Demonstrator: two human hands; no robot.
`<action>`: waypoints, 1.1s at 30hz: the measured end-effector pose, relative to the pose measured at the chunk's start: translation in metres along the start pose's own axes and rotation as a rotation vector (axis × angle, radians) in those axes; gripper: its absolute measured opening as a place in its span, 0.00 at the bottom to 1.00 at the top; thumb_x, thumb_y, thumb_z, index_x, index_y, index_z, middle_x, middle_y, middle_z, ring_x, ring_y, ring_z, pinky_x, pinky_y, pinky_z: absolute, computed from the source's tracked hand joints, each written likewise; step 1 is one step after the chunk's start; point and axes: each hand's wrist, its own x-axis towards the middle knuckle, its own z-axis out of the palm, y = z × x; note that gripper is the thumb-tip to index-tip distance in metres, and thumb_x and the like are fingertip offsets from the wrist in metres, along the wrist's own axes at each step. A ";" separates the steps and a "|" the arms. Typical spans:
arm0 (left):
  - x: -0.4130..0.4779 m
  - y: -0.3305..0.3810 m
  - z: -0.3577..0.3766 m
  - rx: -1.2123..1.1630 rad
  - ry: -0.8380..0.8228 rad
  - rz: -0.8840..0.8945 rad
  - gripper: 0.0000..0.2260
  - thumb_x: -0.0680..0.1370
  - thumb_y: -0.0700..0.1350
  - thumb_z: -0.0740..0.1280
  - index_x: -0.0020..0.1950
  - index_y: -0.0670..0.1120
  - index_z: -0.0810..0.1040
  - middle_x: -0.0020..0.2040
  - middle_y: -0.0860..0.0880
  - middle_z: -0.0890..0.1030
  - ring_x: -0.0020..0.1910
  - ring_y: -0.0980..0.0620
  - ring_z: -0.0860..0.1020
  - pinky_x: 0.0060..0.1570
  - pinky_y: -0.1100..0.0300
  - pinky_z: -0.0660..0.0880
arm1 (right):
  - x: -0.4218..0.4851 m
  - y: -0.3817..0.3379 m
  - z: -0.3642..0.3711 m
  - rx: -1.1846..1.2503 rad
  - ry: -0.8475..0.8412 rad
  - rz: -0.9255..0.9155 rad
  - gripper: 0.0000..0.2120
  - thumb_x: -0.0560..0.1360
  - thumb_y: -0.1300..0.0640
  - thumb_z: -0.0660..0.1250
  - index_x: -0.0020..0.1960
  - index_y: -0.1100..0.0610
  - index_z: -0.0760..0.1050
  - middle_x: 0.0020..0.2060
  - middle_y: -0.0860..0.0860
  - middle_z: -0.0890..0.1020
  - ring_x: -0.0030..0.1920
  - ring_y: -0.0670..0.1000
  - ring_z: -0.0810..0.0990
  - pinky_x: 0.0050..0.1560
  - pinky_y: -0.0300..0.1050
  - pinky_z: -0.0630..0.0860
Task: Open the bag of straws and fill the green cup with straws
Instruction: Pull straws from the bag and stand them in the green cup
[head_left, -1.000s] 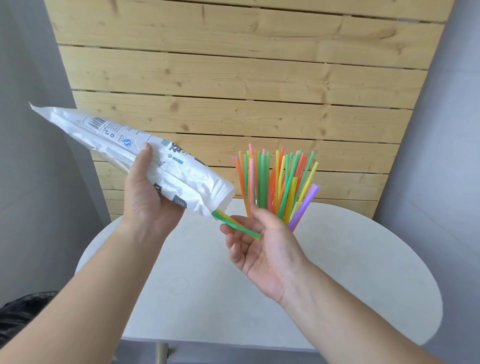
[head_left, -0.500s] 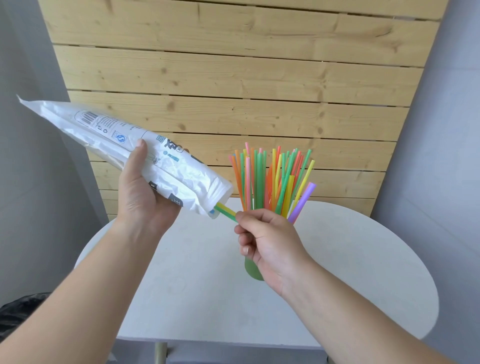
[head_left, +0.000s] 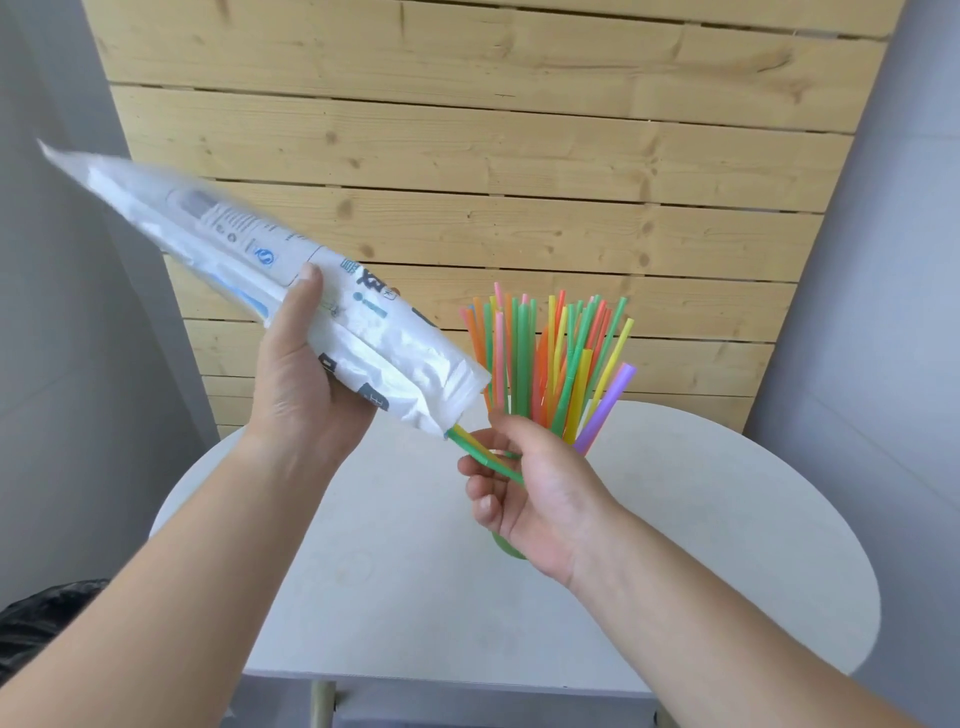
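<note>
Plastic bag (head_left: 249, 244) is already open, held up in the air and tilted, mouth pointing down toward the right. Left hand (head_left: 301, 395) grips it from below, thumb pressed on the printed side. A green straw (head_left: 475, 449) and what looks like a yellow one beside it poke out of the mouth. Right hand (head_left: 540, 493) has its fingers curled round the green straw just below the bag opening; can't tell if the yellow one is in the grip too.

Green cup (head_left: 505, 546) stands on the white tabletop (head_left: 415, 597), mostly hidden behind the right hand, only a sliver of its base showing. A thick bunch of coloured straws (head_left: 550, 358) already fans out of it, with one wider purple straw (head_left: 608, 405) on the right side.

Progress, judging from this: opening step done, filling far along. The bag looks almost flat, so few straws seem left inside, but contents aren't fully readable. What's left is likely pulling these last ones free and dropping them into the cup.

Wooden slat wall (head_left: 467, 156) behind, dark bin liner (head_left: 36, 623) at lower left.
</note>
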 end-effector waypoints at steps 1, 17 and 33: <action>-0.002 0.001 0.004 0.069 -0.039 0.016 0.10 0.83 0.52 0.67 0.55 0.46 0.81 0.46 0.48 0.84 0.47 0.47 0.85 0.54 0.50 0.83 | 0.000 0.001 0.001 0.008 -0.014 0.024 0.13 0.79 0.52 0.65 0.40 0.59 0.75 0.28 0.55 0.78 0.22 0.48 0.72 0.19 0.35 0.65; -0.014 0.014 0.036 0.380 -0.266 0.060 0.13 0.82 0.50 0.69 0.64 0.47 0.81 0.52 0.46 0.86 0.50 0.47 0.86 0.51 0.49 0.84 | 0.006 0.015 -0.002 0.186 -0.137 0.140 0.17 0.79 0.45 0.59 0.46 0.58 0.77 0.34 0.56 0.82 0.21 0.45 0.60 0.16 0.32 0.53; 0.000 0.010 0.014 0.187 -0.126 -0.052 0.05 0.82 0.45 0.69 0.56 0.45 0.80 0.47 0.47 0.84 0.45 0.48 0.85 0.48 0.52 0.83 | 0.002 0.010 -0.003 0.080 -0.152 0.056 0.12 0.76 0.48 0.69 0.44 0.57 0.78 0.34 0.53 0.82 0.23 0.44 0.65 0.17 0.34 0.55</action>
